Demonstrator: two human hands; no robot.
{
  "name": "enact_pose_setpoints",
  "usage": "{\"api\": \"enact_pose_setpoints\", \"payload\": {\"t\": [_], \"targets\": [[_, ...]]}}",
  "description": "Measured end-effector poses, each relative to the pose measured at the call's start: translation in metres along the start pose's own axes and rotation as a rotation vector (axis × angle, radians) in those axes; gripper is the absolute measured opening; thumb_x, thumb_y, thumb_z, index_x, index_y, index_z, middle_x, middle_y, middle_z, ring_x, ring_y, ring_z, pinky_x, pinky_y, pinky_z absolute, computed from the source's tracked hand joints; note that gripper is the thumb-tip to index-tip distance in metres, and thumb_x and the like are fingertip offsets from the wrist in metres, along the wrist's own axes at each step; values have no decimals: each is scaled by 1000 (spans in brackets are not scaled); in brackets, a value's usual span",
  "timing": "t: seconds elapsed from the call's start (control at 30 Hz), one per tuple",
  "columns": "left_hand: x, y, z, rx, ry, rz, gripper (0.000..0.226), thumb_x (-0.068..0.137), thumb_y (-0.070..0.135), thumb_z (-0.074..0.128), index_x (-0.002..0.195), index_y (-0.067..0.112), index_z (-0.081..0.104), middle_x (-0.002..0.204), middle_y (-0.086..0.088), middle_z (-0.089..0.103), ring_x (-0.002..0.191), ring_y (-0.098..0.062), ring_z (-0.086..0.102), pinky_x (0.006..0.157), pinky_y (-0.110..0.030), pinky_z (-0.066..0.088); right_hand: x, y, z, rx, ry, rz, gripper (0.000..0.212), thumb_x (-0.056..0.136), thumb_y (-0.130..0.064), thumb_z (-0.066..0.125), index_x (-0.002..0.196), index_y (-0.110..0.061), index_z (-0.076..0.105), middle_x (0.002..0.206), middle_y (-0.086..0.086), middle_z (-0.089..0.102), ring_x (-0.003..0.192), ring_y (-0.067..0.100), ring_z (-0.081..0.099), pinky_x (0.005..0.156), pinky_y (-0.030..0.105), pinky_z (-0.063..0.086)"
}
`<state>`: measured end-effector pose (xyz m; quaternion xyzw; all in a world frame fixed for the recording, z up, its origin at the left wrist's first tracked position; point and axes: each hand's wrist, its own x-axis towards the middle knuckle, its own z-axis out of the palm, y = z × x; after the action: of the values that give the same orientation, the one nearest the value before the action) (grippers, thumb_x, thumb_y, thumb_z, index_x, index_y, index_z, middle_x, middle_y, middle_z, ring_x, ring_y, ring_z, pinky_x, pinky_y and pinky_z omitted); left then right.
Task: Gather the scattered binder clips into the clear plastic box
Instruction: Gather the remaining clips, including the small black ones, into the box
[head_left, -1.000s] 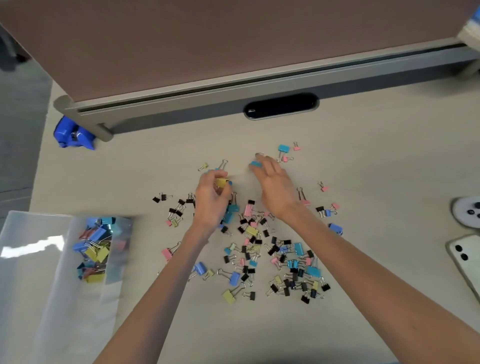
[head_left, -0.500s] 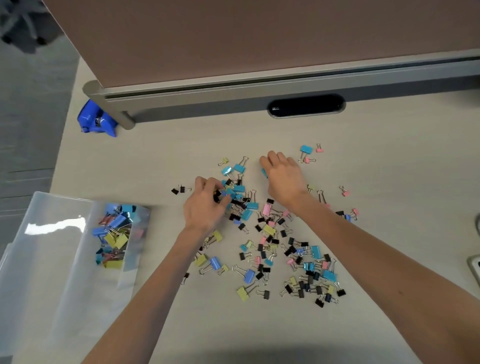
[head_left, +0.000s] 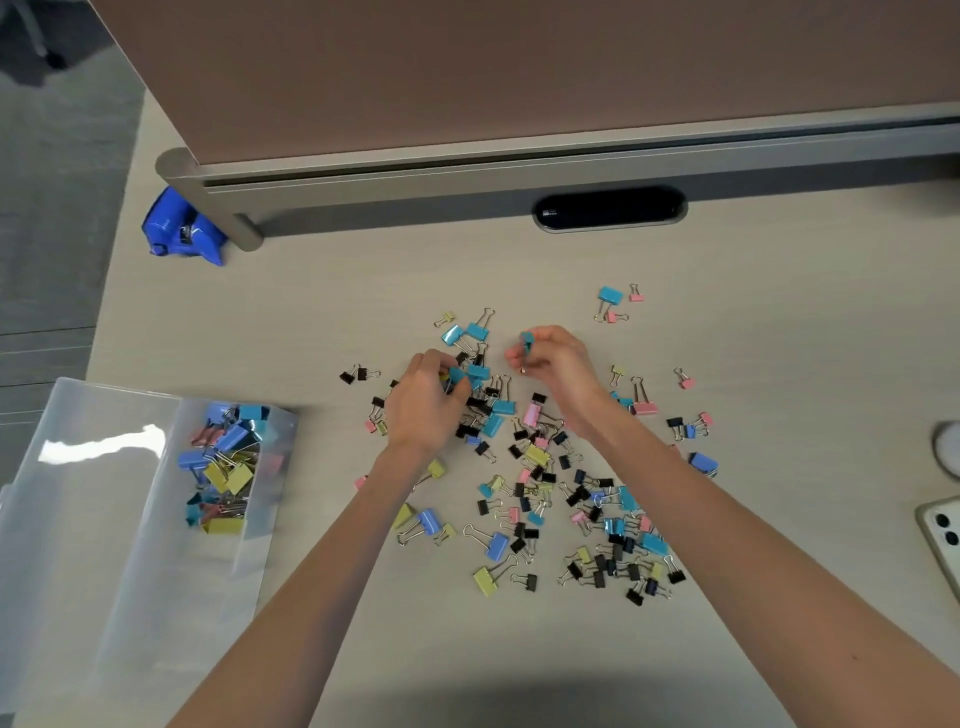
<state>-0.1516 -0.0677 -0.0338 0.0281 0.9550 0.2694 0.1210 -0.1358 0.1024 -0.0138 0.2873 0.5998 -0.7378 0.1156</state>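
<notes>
Box (head_left: 93, 545): small pile (head_left: 223, 467) gathered.
Desk (head_left: 363, 280): most clips (head_left: 540, 457) left.
Left hand (head_left: 421, 410): grips several clips.
Right hand (head_left: 561, 364): pinches teal clip (head_left: 527, 341).

Blue object (head_left: 181, 229) beside partition foot (head_left: 228, 218); phone (head_left: 943, 535) (partly cropped) at right edge of desk (head_left: 363, 275).

My binder clips (head_left: 537, 456) lie scattered on the bench (head_left: 363, 291) across the centre and lower right of the frame: black, teal, blue, pink and yellow, in mixed sizes. One teal clip (head_left: 526, 340) is pinched in my right hand (head_left: 558, 364). The clear plastic box (head_left: 104, 519) sits at lower left, with a heap of clips (head_left: 228, 467) piled in its upper right corner.
</notes>
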Motion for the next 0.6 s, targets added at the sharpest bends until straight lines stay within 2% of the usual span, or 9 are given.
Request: {"api": "enact_pose_setpoints", "payload": {"t": [0.1,0.17,0.2,0.3,0.37,0.47,0.53,0.6], "targets": [[-4,0,-7,-284,-12,-90,24,92,29,57,114,19,59,107,4,63,69,-14,57,59,-29,45,-12,2,-7,272,-101,84,24,76,11,30,83,-5,47,81,10,54,75,19,51,91,40,48],[-9,0,-13,-388,-16,-104,19,93,29,50,108,25,61,103,6,65,57,-12,49,57,-28,43,-17,5,-11,309,-110,106,24,72,10,28,79,-7,44,81,9,48,70,17,44,81,35,49],[-12,0,-16,-410,-38,-94,18,93,29,46,103,27,62,100,7,66,56,-12,48,59,-29,43,-19,6,-13,305,-103,115,24,71,10,29,80,-6,45,83,9,47,70,16,41,75,32,46],[-23,1,-21,-382,-177,-40,24,95,28,40,87,21,61,86,1,65,74,-17,56,69,-35,45,-26,8,-17,217,-84,133,30,61,1,42,89,-6,52,89,7,50,69,13,39,65,26,39],[-28,1,-19,-258,-242,32,26,97,30,41,81,17,57,73,-2,59,66,-15,50,60,-32,38,-29,10,-18,-4,-71,134,31,63,-1,54,92,-11,57,89,4,53,68,12,40,60,22,35],[-31,-2,-14,22,-234,235,30,97,42,46,82,17,55,65,6,52,54,-13,44,48,-25,28,-31,20,-19,-505,15,23,26,74,-9,70,96,-17,58,98,-3,59,83,12,55,69,26,43],[-33,-4,-11,159,-268,373,27,95,48,47,99,23,54,81,8,58,58,-12,49,47,-23,28,-31,30,-19,-836,42,-98,28,75,-21,75,95,-21,56,92,-5,62,71,13,57,64,31,46],[-35,-7,-9,301,-294,483,34,94,51,46,120,28,45,98,6,59,59,-12,52,45,-21,28,-31,36,-17,-1040,54,-165,30,75,-27,76,95,-21,55,89,-5,62,67,15,58,59,29,42]]}}
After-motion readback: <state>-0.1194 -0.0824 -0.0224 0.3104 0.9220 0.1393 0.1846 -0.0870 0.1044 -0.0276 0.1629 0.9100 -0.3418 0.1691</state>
